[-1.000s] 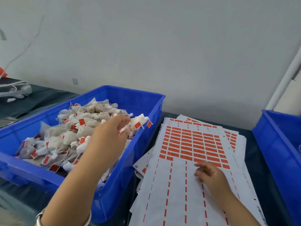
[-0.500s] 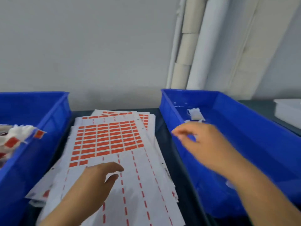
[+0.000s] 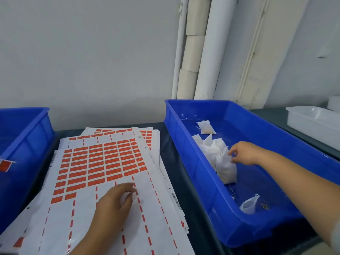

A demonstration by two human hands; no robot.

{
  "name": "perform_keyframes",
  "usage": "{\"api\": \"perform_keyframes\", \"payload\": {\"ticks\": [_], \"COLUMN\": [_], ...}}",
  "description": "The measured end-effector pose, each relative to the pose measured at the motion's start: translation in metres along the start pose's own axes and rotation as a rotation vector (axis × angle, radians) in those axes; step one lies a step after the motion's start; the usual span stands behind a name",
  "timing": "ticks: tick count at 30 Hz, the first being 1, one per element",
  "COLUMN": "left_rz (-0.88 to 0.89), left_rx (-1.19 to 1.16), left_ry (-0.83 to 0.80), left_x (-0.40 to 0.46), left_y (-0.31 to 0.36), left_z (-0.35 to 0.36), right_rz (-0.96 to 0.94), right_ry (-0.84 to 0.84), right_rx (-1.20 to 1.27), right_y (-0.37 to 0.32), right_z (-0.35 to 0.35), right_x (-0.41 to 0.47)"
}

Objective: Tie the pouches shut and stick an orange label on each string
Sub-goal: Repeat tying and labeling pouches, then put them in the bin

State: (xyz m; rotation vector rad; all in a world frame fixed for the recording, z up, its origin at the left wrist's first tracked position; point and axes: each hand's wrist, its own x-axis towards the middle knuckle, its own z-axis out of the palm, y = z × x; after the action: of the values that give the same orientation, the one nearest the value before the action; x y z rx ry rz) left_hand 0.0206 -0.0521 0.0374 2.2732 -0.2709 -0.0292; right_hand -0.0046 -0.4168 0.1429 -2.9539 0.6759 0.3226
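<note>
A stack of white sheets of orange labels [image 3: 103, 161] lies on the table between two blue bins. My left hand [image 3: 116, 201] rests on the bare lower part of the top sheet, fingers loosely bent, holding nothing. Inside the right blue bin [image 3: 200, 166] lie several white pouches. My right hand [image 3: 242, 153] pinches the top of an upright white pouch [image 3: 225, 168] there. Another pouch [image 3: 205, 127] lies further back, and a small clear cup [image 3: 249, 204] sits near the front.
The left blue bin [image 3: 24, 150] shows only its right wall, with one orange label [image 3: 5, 165] poking in at the frame edge. A white tray [image 3: 316, 120] stands at the far right. White pipes [image 3: 213, 48] run up the wall behind.
The view swung right from the left bin. My left hand left that bin and settled on the label sheet. My right hand reached into the right bin and took hold of a pouch.
</note>
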Motion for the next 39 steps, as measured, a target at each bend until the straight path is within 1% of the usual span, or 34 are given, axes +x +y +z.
{"api": "perform_keyframes", "payload": {"ticks": [4, 7, 10, 12, 14, 18, 19, 21, 23, 25, 28, 30, 32, 34, 37, 39], "left_rz": [-0.044, -0.058, -0.077, -0.087, -0.091, -0.110, -0.117, -0.122, -0.117, -0.127, -0.153, -0.158, -0.123, -0.049, 0.033, 0.045], "left_rx": [-0.089, -0.114, -0.125, -0.128, -0.126, -0.165, -0.173, -0.196, -0.237, -0.288, -0.339, -0.327, -0.262, -0.208, -0.305, -0.332], "left_ry": [0.021, 0.015, 0.003, -0.002, -0.001, 0.010, 0.013, 0.026, 0.063, 0.143, 0.351, 0.493, 0.554, 0.537, 0.399, 0.336], "left_x": [0.003, 0.005, 0.007, 0.008, 0.008, 0.009, 0.009, 0.009, 0.010, 0.011, 0.011, 0.009, 0.008, 0.009, 0.010, 0.011], "left_y": [-0.005, -0.007, -0.008, -0.009, -0.009, -0.007, -0.006, -0.007, -0.008, -0.007, -0.004, -0.002, -0.004, -0.007, -0.011, -0.012], "left_z": [-0.002, 0.000, 0.000, -0.001, -0.002, -0.002, -0.002, -0.004, -0.006, -0.008, -0.013, -0.017, -0.021, -0.023, -0.025, -0.026], "right_rz": [-0.009, -0.069, -0.046, -0.031, -0.055, -0.197, -0.248, -0.343, -0.432, -0.496, -0.582, -0.637, -0.679, -0.694, -0.728, -0.748], "right_ry": [0.048, 0.044, 0.022, 0.036, 0.119, 0.472, 0.529, 0.561, 0.532, 0.469, 0.351, 0.258, 0.178, 0.101, 0.010, 0.012], "right_rx": [0.084, 0.058, -0.006, 0.004, 0.080, 0.354, 0.413, 0.498, 0.519, 0.485, 0.387, 0.295, 0.202, 0.179, 0.221, 0.307], "right_y": [-0.002, -0.004, -0.004, -0.005, -0.012, -0.048, -0.062, -0.094, -0.127, -0.161, -0.210, -0.238, -0.259, -0.272, -0.278, -0.275], "right_z": [0.008, 0.008, 0.003, -0.006, -0.020, -0.053, -0.059, -0.068, -0.069, -0.062, -0.035, -0.011, 0.009, 0.024, 0.038, 0.045], "right_x": [0.007, 0.005, 0.004, 0.001, -0.006, -0.024, -0.030, -0.040, -0.048, -0.056, -0.068, -0.076, -0.083, -0.086, -0.086, -0.084]}}
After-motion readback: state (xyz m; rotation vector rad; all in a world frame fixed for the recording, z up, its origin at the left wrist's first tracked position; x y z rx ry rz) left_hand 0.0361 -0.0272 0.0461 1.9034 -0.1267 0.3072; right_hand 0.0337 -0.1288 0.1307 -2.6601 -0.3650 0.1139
